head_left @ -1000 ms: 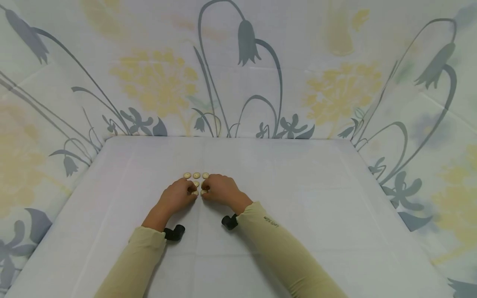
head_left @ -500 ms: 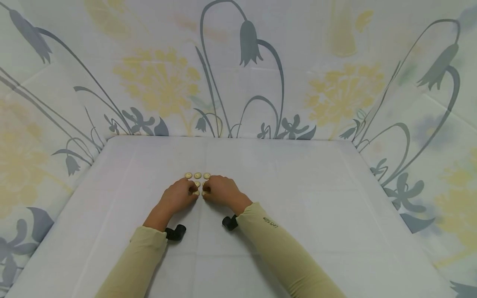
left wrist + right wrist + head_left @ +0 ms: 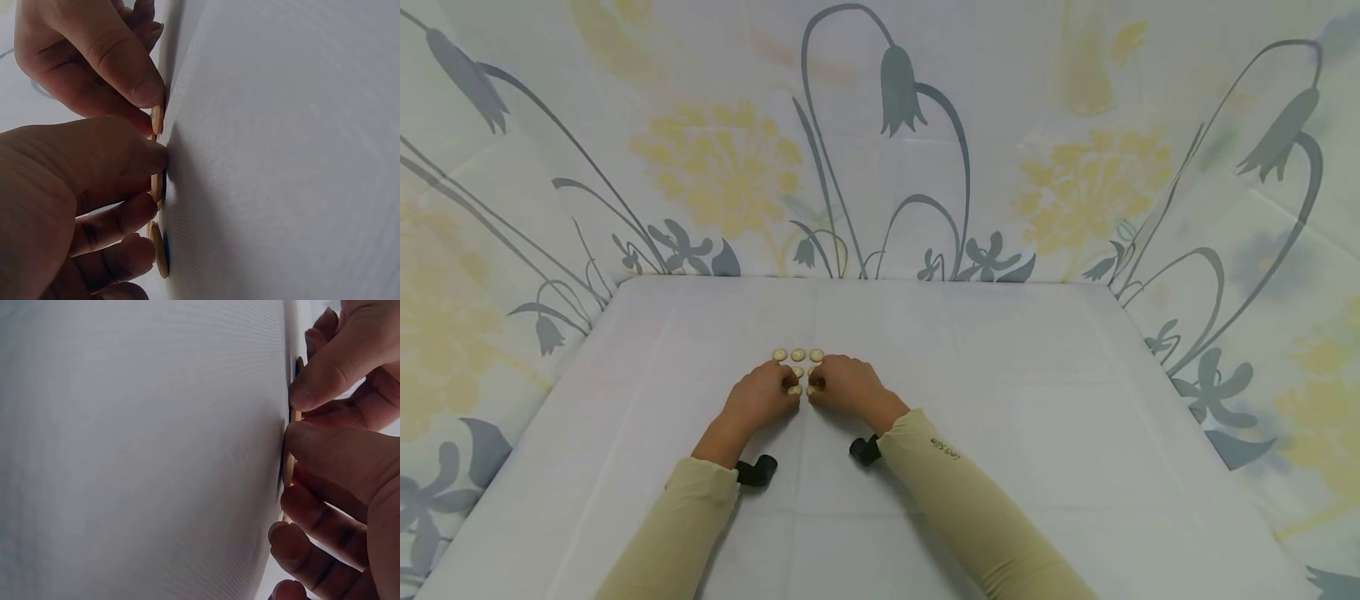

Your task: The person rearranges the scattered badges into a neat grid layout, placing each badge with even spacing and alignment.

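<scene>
Several small round wooden discs with dark markings lie in short rows on the white cloth. Three show in the far row, the middle one being a pale disc (image 3: 798,355). My left hand (image 3: 760,396) pinches the near-row disc (image 3: 156,185) between thumb and fingers, low against the cloth. Beside it, my right hand (image 3: 850,385) pinches another near-row disc (image 3: 289,469) the same way. Both hands come close together, fingertips facing each other. Their fingers partly cover the middle and near rows. In the left wrist view, one more disc (image 3: 160,250) stands out beside the left fingers.
A white cloth (image 3: 1037,400) covers the table. Floral fabric walls (image 3: 880,192) rise behind the table and at both sides. A black wrist camera (image 3: 758,471) is strapped at the left wrist, and another black camera (image 3: 864,451) at the right.
</scene>
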The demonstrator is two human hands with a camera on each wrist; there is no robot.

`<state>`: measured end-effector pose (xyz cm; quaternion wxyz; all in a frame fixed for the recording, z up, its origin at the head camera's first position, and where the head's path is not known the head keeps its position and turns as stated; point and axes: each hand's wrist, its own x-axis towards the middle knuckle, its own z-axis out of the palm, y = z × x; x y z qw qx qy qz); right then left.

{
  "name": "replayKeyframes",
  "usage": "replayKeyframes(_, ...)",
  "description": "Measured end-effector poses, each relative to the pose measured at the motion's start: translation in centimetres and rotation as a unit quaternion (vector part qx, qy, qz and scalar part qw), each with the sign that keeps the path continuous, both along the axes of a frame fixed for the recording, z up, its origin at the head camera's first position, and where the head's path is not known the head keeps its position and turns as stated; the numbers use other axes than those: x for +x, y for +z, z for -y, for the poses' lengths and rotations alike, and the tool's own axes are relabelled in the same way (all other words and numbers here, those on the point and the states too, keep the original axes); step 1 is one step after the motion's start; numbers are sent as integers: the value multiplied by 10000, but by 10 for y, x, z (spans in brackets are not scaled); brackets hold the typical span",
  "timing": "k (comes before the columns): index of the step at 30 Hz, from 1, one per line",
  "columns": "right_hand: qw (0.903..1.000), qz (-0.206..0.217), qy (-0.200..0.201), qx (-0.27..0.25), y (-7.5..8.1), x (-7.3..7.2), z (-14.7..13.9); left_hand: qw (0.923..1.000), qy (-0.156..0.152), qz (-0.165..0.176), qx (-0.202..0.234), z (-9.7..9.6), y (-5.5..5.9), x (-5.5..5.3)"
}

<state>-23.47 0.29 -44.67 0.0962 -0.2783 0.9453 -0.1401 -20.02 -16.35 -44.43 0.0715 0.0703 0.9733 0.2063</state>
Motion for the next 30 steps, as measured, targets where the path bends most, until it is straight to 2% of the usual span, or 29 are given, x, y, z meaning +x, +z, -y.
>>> replayKeyframes(13, 9997, -152, -191, 32, 3, 1, -13, 9999, -91, -54, -75, 2, 0, 0)
replayKeyframes(21, 9988, -209, -302, -312, 3, 8, -33, 9999, -69, -64, -118, 5, 6, 3)
replayKeyframes(30, 9940, -577, -506, -776, 9, 14, -61, 9958, -120, -843, -339, 20, 7, 10)
